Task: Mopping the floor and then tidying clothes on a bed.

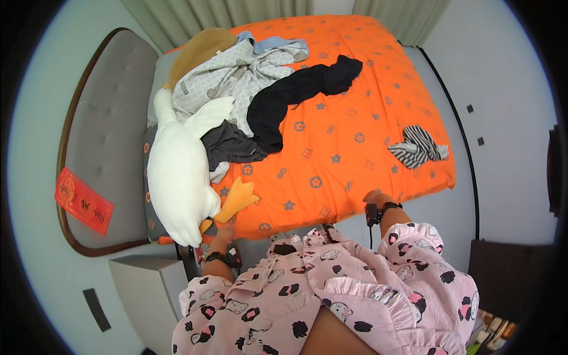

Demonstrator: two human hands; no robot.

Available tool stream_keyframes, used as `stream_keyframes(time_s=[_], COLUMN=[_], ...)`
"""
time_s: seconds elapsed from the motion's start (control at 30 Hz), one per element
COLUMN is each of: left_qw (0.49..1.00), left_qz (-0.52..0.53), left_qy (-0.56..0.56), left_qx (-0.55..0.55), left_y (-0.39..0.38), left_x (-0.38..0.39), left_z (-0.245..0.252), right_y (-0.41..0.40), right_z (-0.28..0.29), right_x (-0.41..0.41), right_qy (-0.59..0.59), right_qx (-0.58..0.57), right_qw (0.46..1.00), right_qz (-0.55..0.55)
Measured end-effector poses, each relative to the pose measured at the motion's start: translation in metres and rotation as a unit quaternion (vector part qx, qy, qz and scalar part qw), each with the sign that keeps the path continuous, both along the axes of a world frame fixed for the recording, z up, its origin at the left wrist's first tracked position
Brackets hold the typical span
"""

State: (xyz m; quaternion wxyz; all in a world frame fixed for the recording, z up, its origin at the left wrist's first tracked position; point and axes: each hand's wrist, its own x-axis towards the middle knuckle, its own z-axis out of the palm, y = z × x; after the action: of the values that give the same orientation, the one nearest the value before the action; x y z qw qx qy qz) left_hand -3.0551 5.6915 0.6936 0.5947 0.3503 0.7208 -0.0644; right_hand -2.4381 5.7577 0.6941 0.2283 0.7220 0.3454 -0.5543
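My left hand (pixel 227 232) is at the near edge of the bed, by the orange foot (pixel 236 199) of a white plush goose (pixel 177 173). My right hand (pixel 376 196) rests at the near edge of the orange printed bed cover (pixel 341 177), farther right. Each wrist wears a strapped black device. The fingers are too small and foreshortened to make out. Beyond the goose lie a dark grey garment (pixel 228 144), a long black garment (pixel 284 102) and a crumpled pale patterned garment (pixel 213 84). A black-and-white striped garment (pixel 415 148) is bunched on the right side.
A grey padded headboard (pixel 111 120) with a red paper banner (pixel 84 199) stands at the left. Below it is a bedside cabinet (pixel 148 275). A brown cushion-like item (pixel 199 51) lies at the far left corner, near curtains (pixel 230 13). Dark furniture (pixel 510 270) stands at lower right.
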Motion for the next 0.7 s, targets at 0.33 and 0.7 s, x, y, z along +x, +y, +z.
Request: stream_keyframes(time_s=[0.33, 0.7], left_qw=[0.959, 0.875], left_qz=[0.284, 0.469], left_qy=[-0.023, -0.034], left_qx=[-0.015, -0.113], left_y=[-0.223, -0.395], left_x=[0.049, 0.165], left_z=[-0.021, -0.076], right_y=[0.063, 0.177], right_z=[0.027, -0.100], right_x=[-0.090, -0.256], right_qy=[0.031, 0.160], right_qx=[0.128, 0.299], right_qw=[0.991, 0.843], right_qz=[0.028, 0.418])
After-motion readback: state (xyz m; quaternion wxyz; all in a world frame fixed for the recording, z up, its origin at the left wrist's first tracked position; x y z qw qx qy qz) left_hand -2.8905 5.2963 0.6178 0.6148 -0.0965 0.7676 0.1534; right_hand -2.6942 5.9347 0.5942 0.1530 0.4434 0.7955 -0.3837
